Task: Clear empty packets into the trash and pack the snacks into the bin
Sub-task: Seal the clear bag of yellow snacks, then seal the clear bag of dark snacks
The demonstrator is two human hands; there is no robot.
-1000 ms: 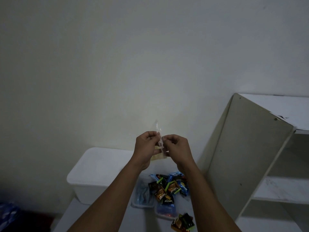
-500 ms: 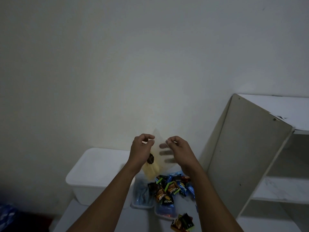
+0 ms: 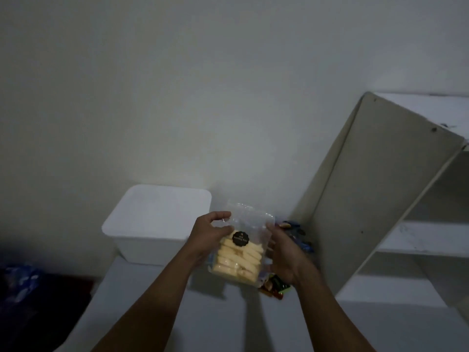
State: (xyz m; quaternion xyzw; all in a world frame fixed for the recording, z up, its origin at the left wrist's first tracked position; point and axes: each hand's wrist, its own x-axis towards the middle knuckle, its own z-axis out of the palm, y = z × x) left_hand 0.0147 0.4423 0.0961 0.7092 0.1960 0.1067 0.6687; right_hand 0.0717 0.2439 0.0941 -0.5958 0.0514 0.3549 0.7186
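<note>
Left hand [image 3: 212, 233] and right hand [image 3: 284, 255] both grip a clear pack of pale biscuit sticks [image 3: 238, 257], seemingly full, just right of the white bin [image 3: 152, 250]. Wrapped candies [image 3: 294, 231] farther right also await packing.

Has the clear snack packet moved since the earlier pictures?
Yes. The snack packet has come down: its top stood above the far rim of the white bin, now it lies below that rim, to the bin's right.

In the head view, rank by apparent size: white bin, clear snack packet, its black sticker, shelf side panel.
1. shelf side panel
2. white bin
3. clear snack packet, held nearer the camera
4. black sticker
</note>
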